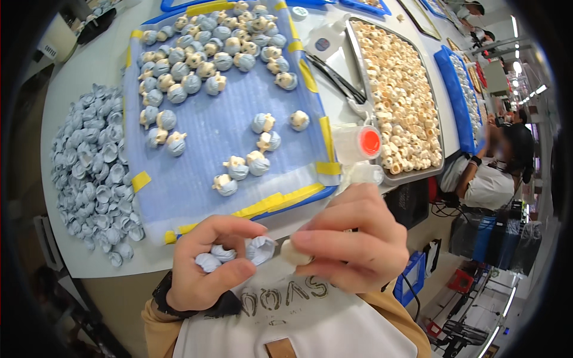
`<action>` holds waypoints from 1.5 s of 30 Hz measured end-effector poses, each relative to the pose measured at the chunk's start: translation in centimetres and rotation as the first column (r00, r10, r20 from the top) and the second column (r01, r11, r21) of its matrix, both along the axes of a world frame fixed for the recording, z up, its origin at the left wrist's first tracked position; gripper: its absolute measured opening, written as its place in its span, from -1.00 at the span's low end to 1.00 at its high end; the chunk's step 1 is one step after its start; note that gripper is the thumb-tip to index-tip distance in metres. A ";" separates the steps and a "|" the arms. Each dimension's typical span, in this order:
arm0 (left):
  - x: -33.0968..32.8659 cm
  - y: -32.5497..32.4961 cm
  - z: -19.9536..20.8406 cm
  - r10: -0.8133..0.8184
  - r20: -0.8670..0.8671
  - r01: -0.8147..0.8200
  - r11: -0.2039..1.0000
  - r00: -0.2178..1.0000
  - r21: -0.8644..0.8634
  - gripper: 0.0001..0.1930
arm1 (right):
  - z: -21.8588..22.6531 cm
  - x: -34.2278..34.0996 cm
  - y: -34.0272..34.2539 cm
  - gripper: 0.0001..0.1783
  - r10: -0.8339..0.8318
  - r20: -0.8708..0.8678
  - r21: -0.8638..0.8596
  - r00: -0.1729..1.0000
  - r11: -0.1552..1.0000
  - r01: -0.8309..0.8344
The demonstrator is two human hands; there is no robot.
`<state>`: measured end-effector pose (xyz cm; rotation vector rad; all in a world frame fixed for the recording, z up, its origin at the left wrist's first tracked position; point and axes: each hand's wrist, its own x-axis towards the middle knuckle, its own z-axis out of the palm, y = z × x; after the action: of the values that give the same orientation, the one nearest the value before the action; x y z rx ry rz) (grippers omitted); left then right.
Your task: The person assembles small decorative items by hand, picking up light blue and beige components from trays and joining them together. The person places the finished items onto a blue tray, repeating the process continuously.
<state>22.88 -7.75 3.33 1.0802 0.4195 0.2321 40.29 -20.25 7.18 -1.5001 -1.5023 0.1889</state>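
Observation:
My left hand (209,285) is curled around several small pale-blue hollow shells. One shell (261,250) is pinched at the thumb and fingertips, its hollow side showing; two more shells (215,256) rest against the palm and fingers. Close by on the right, my right hand (361,244) pinches a small cream-coloured piece (295,253), mostly covered by the fingers. A narrow gap separates that piece from the pinched shell. Beyond my hands lies a sheet-lined blue tray (197,206) edged with yellow tape, bearing many small cream-and-blue figure heads (225,185).
Left of the tray spreads a heap of loose blue shells (95,173). A metal tray (443,156) of cream pieces (403,95) stands at the right, beside black tweezers (337,77) and a small container with an orange-red top (370,142). A co-worker (492,185) sits farther right.

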 end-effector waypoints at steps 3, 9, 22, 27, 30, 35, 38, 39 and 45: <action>-0.1 0.2 -0.4 0.010 0.039 -0.009 1.000 0.999 -0.030 -0.63 | -0.4 -0.9 0.5 -0.59 -0.004 -0.028 0.009 1.000 1.000 0.004; 0.1 0.1 -0.6 0.054 0.119 -0.052 0.998 0.991 -0.018 -0.66 | -0.7 -1.2 1.4 -0.57 0.027 0.010 -0.018 1.000 0.999 -0.026; -0.3 0.9 0.0 -0.115 -0.024 0.111 0.987 0.993 -0.117 -0.60 | -1.0 -1.4 2.1 -0.62 0.079 0.059 0.054 0.995 0.995 -0.082; -0.2 0.8 0.0 -0.146 -0.019 0.141 0.977 0.989 -0.157 -0.57 | -1.3 -1.6 2.3 -0.61 0.121 0.090 0.079 0.988 0.989 -0.129; -0.1 0.8 -0.4 -0.184 -0.048 0.175 0.972 0.982 -0.160 -0.56 | -1.9 -2.1 2.6 -0.59 0.110 0.106 0.112 0.988 0.986 -0.122; -0.2 0.3 -0.4 -0.155 -0.084 0.149 0.986 0.984 -0.071 -0.57 | -1.4 -2.2 2.7 -0.50 0.124 0.102 0.038 0.987 0.991 -0.129; -0.2 0.1 -0.3 -0.114 -0.088 0.116 0.993 0.990 0.011 -0.60 | -1.3 -2.5 2.7 -0.44 0.090 0.120 0.013 0.989 0.996 -0.092; -0.1 0.0 -0.3 -0.101 -0.089 0.099 0.995 0.991 -0.028 -0.60 | -1.6 -2.8 2.8 -0.43 0.055 0.132 0.024 0.990 0.998 -0.059; 0.3 -0.6 -0.6 0.007 -0.129 -0.045 0.956 0.992 -0.292 -0.58 | -2.9 -3.6 3.1 -0.40 -0.068 0.213 0.036 0.975 0.997 0.061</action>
<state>23.23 -8.30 2.76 0.7987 0.5641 0.1196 36.65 -17.14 4.31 -1.5826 -1.6150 -0.0353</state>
